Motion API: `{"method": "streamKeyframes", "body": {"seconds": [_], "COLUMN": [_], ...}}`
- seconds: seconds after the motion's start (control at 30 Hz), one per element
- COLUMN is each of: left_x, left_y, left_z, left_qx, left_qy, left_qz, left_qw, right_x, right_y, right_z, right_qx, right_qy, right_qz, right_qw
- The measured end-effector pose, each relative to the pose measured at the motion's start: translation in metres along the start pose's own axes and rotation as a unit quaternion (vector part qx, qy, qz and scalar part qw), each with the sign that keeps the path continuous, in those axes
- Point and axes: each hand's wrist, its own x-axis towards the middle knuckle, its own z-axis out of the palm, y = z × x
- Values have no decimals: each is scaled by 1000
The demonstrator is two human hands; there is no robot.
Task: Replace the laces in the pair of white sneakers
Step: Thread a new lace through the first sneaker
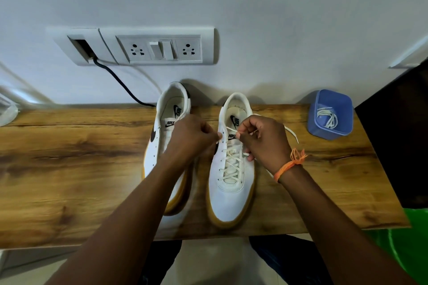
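1. Worktop [69, 157]: a wood-grain surface set against a white wall. Both sneakers stand on it with toes toward the person and heels toward the wall.
2. Right sneaker [231, 192]: white upper, tan sole. A cream lace [231, 164] is crossed through its lower eyelets; the upper eyelets carry only one strand running across the tongue.
3. Left sneaker [172, 109]: same model, just beside the right sneaker and partly hidden under the left forearm. No lace shows on its visible part.
4. Left hand [194, 136]: its fingers are curled and pinch the lace at the inner eyelet row of the right sneaker.
5. Right hand [264, 139]: its fingers are curled and pinch the lace above the tongue of the right sneaker. An orange thread band [289, 165] circles the wrist.
6. A loose lace end [292, 134] trails on the worktop to the right of the right hand.
7. Blue container [331, 114]: stands at the right end of the worktop, well apart from the sneakers, with a white lace bundle [327, 118] inside.
8. Socket panel [148, 47]: mounted on the wall above the worktop; a black cable [120, 81] runs down from it behind the left sneaker.
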Motion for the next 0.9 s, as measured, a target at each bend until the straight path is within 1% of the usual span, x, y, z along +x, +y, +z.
{"method": "streamKeyframes", "body": {"seconds": [0.03,0.1,0.2,0.3,0.37,0.47,0.53,0.6,0.9], "left_x": [-3,-7,-9,-10,-9,-9,-10,-11,-7], "left_y": [1,3,3,1,0,2,6,8,7], "left_z": [3,12,24,24,22,15,9,6,7], "left_qx": [40,89,92,21,-57,-202,-256,-276,-279], "left_qy": [-9,4,36,25,7,-29,-58,-73,-84], "left_qz": [17,28,25,-14,-57,-140,-181,-201,-215], "left_qw": [999,996,995,999,997,969,948,937,932], "right_x": [0,0,-2,-3,-4,-8,-12,-16,-18], "right_y": [0,0,1,1,1,0,-3,-7,-16], "right_z": [1,3,4,10,13,18,22,27,32], "right_qx": [-21,-56,-58,-86,-113,-139,-150,-157,-183], "right_qy": [3,1,9,19,22,22,19,17,8], "right_qz": [-12,-24,-23,-41,-45,-30,-18,-17,-7], "right_qw": [1000,998,998,995,992,990,988,987,983]}}
